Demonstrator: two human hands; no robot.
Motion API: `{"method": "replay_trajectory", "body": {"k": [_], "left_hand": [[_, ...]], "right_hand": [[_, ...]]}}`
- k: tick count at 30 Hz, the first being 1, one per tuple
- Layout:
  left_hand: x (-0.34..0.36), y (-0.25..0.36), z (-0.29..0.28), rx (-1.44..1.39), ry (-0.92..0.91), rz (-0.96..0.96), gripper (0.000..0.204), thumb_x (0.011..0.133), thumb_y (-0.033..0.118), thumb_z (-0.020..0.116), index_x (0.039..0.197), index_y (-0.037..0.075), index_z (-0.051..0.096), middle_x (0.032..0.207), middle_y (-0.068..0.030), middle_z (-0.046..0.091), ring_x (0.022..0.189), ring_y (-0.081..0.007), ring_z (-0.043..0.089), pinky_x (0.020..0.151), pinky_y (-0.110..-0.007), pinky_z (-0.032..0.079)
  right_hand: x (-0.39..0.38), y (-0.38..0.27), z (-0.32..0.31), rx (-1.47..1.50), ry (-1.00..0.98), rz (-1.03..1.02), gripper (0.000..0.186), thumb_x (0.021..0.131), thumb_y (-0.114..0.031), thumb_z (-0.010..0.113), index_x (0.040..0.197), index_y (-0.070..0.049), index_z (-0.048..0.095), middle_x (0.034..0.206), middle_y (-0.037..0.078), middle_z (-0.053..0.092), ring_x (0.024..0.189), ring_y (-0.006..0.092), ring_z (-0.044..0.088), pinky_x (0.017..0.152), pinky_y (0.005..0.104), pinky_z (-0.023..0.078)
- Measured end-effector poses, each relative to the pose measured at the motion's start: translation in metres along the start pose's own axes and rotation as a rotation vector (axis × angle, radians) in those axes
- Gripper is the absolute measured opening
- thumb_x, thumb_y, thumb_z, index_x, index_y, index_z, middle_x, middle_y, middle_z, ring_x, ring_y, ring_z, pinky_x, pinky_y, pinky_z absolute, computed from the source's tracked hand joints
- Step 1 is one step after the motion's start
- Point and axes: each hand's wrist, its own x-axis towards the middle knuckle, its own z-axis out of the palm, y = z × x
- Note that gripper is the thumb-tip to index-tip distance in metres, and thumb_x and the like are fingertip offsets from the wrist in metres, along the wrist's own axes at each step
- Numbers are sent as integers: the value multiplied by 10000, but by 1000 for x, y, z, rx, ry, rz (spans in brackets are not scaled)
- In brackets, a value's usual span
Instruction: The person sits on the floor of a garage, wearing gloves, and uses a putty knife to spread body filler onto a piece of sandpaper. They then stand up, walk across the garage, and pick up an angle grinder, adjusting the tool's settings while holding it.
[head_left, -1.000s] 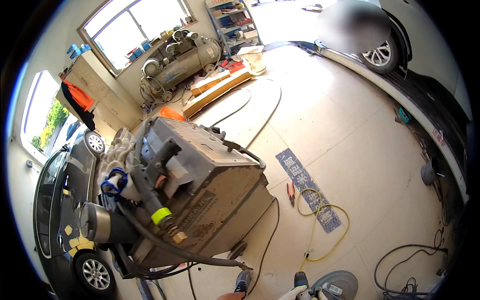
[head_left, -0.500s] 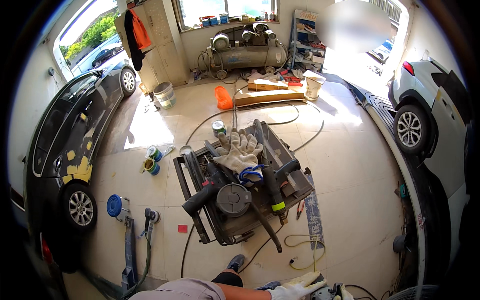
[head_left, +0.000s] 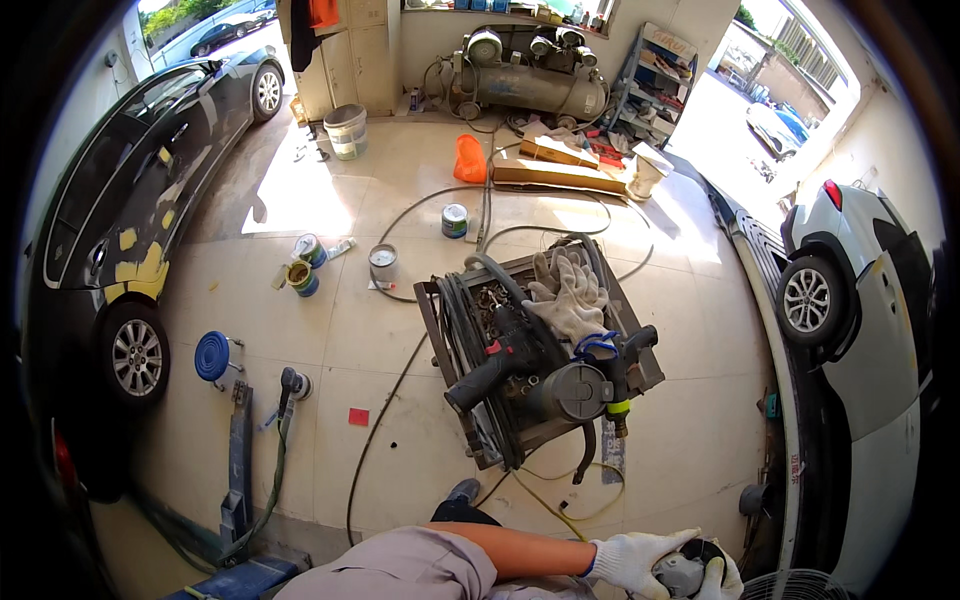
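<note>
At the lower right, both my hands wear white knit gloves and are around a grey tool [head_left: 680, 574] with a rounded metal housing and a dark part; its exact kind is partly hidden. My left hand [head_left: 632, 560] lies against its left side, fingers reaching over the top. My right hand [head_left: 722, 582] grips it from the right, partly cut off by the frame edge. Ahead stands a tool cart [head_left: 530, 440] carrying a cordless drill [head_left: 500, 362], a pair of work gloves [head_left: 568, 300], a grey lidded cup [head_left: 577, 390] and coiled hoses [head_left: 470, 380].
Paint cans [head_left: 454, 220] and a bucket [head_left: 347, 132] stand on the floor. A dark car [head_left: 130, 220] with yellow filler patches is left; a white car [head_left: 860, 270] is right. Hoses [head_left: 375, 440] cross the floor. A blue round stool [head_left: 212, 356] and compressor [head_left: 540, 90] also show.
The view has shifted, so the cart appears farther right. My hands and the grey tool have come further into view at the lower right, and the left forearm shows more.
</note>
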Motion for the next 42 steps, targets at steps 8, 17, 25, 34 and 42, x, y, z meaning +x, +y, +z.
{"method": "replay_trajectory", "body": {"k": [8,17,25,34,42], "left_hand": [[-34,-49,2,-159,-4,-125,1141,759,376,819,1675,51,222,1352,-267,661,1222,-397,670,1036,-410,534],[-46,-28,-12,124,-167,-34,1143,712,407,829,1626,-19,291,1370,-310,631,1222,-456,645,1036,-445,531],[-48,-41,-17,65,-108,-127,1134,743,411,841,1632,-17,283,1317,-269,662,1217,-404,660,1050,-413,515],[-77,-75,-29,-45,-61,-87,1182,777,486,853,1679,41,232,1441,-243,607,1329,-358,610,1112,-411,469],[-124,-63,-48,-29,115,-209,1151,774,496,858,1666,53,281,1415,-239,632,1314,-361,627,1111,-397,477]], "right_hand": [[-2,3,8,11,-317,116,326,1101,-184,565,1261,61,707,1153,120,746,1022,194,694,907,333,560],[15,-19,13,-697,-646,-56,373,975,-245,608,1116,78,732,894,256,753,848,305,761,788,383,574],[-31,70,25,4,-178,-35,347,1068,-172,520,1239,54,720,1024,121,777,947,171,712,870,318,561],[118,-18,62,-156,-345,-354,277,983,-142,677,1206,8,741,1205,193,751,1074,259,746,940,362,582],[208,-169,321,-1008,-599,-716,1014,824,-611,776,1588,-30,448,1479,236,593,1305,389,645,1125,469,497]]}}
